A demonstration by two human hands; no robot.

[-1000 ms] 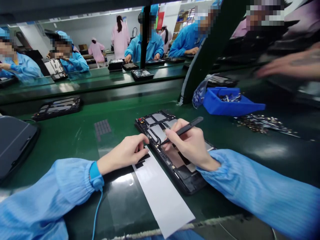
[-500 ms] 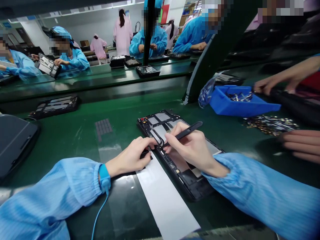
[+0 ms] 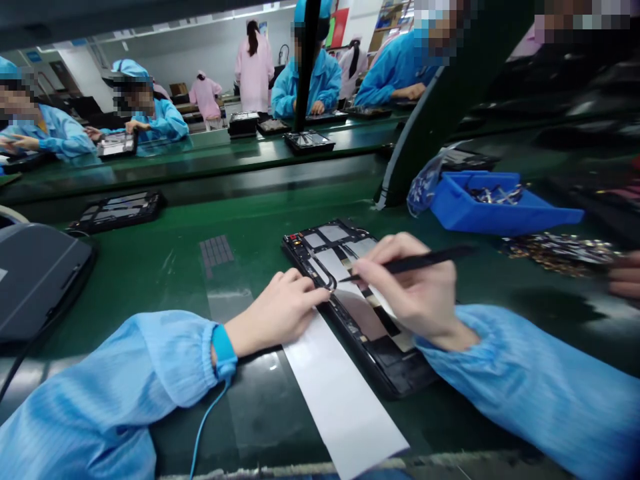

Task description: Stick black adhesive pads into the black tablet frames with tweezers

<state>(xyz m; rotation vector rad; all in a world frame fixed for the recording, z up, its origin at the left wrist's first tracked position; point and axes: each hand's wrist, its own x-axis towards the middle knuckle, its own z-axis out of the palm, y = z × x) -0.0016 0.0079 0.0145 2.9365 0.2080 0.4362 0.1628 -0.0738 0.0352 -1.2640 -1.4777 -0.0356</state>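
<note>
My right hand grips black tweezers, their tip pointing left over the opened tablet. Black cables, grey plates and a dark strip show inside its black housing. My left hand lies at the tablet's left edge. Its index finger is stretched out, the tip touching the edge beside a curved black cable; the other fingers are bent and the thumb is mostly hidden. Beneath this hand a white paper strip runs toward the table's front edge.
A clear sheet with dark stickers lies left of the tablet. A grey machine stands at far left, another opened device behind it. To the right are a blue bin, loose metal parts and a co-worker's hand.
My right hand has lifted the tweezers off the tablet's left edge and moved right. My left index finger has straightened onto that edge. The co-worker's hands have drawn away to the right.
</note>
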